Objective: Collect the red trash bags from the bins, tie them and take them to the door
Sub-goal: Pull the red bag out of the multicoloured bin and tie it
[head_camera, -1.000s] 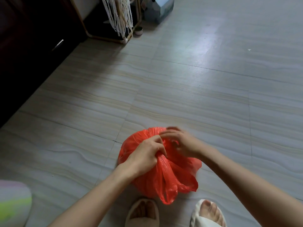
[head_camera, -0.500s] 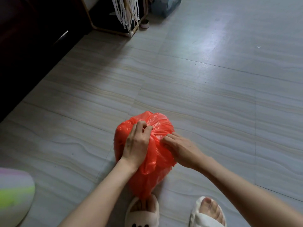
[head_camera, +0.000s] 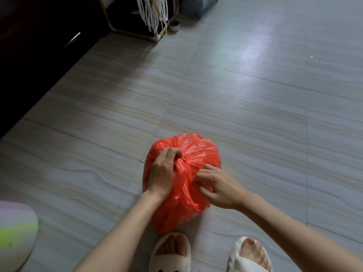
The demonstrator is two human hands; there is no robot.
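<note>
**Tying off the red bag on the floor**

I am at the tying step. The red trash bag [head_camera: 196,152] sits on the tiled floor [head_camera: 255,114], just in front of my two slippers [head_camera: 170,252], with no bin or door in sight. My left hand [head_camera: 162,173] has its fingers [head_camera: 172,152] clamped around the gathered neck of the bag, pinching the plastic into a tight bunch. My right hand [head_camera: 218,185] lies on the loose plastic below that bunch, fingers curled into the folds; I cannot tell whether they grip a strand or only press on it.

The bag's round body lies away from me, and the neck and loose tail run back toward my feet, so its long axis goes roughly from me outward along the floor, tilted slightly left.

As I judge it, the next move calls for the right hand to take a firm hold of the tail and loop it around the pinched neck while the left holds the bunch closed. The thin plastic could tear if pulled hard.
</note>
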